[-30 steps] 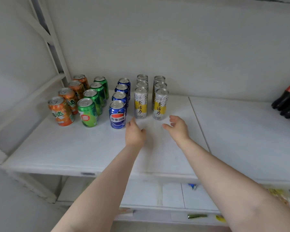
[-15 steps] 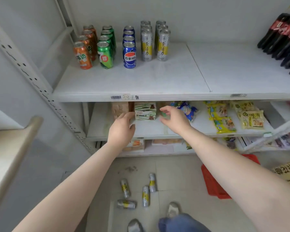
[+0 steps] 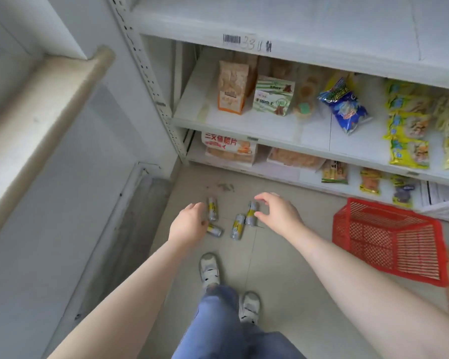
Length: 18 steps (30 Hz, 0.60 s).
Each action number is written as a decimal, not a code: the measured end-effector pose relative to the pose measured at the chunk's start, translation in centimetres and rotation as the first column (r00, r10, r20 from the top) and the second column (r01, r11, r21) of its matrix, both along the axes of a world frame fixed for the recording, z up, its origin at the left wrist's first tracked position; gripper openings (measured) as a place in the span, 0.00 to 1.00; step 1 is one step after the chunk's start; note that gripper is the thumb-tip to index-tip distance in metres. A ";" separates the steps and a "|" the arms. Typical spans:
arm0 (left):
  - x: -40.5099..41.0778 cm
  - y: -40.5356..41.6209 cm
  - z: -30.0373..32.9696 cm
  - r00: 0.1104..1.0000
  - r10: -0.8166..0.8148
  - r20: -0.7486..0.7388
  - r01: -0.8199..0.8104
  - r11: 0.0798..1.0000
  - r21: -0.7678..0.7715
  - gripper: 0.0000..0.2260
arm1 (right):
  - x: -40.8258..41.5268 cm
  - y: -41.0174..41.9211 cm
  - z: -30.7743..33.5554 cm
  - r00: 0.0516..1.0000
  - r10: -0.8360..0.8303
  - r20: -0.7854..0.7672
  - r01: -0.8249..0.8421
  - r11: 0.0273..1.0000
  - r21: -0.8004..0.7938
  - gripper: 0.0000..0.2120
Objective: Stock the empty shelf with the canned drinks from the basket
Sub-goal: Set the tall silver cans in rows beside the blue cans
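Several slim silver-and-yellow cans lie on their sides on the tiled floor: one (image 3: 212, 209) by my left hand, one (image 3: 214, 230) partly under it, one (image 3: 238, 226) in the middle and one (image 3: 251, 213) by my right hand. My left hand (image 3: 188, 225) hovers over the left cans with relaxed fingers, holding nothing. My right hand (image 3: 278, 212) is spread, thumb and fingers apart, just right of the rightmost can. The red basket (image 3: 389, 239) lies tipped on the floor at the right. The white drinks shelf (image 3: 322, 27) runs along the top.
Two lower shelves hold snack bags and boxes, such as an orange bag (image 3: 231, 86) and a blue bag (image 3: 344, 104). A window sill (image 3: 36, 120) juts out at the left. My shoes (image 3: 209, 270) and jeans stand just below the cans.
The view has swung down from the drinks shelf to the floor. Both hands have dropped from shelf height to just above the cans lying on the tiles.
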<state>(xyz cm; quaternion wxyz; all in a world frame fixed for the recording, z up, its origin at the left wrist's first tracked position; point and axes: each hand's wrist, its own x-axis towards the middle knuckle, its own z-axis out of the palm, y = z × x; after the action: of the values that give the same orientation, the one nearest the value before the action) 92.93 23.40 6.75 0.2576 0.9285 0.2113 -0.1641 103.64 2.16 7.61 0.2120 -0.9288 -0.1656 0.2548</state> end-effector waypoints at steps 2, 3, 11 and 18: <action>-2.3 -0.2 -2.4 0.998 0.049 -0.037 -0.049 0.999 -0.018 0.21 | -1.7 -0.5 -1.9 0.999 0.014 -0.041 -0.014 1.000 -0.019 0.19; -3.2 -0.1 -3.5 0.995 0.072 -0.064 -0.074 0.997 -0.030 0.21 | -2.3 -0.6 -2.8 0.998 0.019 -0.056 -0.021 0.999 -0.027 0.19; -5.9 4.2 -12.2 0.913 0.264 -0.311 -0.308 0.946 -0.101 0.20 | -2.4 2.4 -11.6 0.976 -0.062 -0.207 0.043 0.995 -0.093 0.21; -2.0 9.3 -22.4 0.874 0.336 -0.351 -0.385 0.920 -0.078 0.21 | 2.3 9.0 -23.5 0.962 -0.098 -0.255 0.088 0.995 -0.049 0.20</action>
<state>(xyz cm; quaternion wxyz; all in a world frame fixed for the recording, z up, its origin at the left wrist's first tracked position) 90.88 32.69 -15.66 0.3113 0.8106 0.4085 -0.2814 105.94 11.13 -15.89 0.2259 -0.8984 -0.0881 0.3661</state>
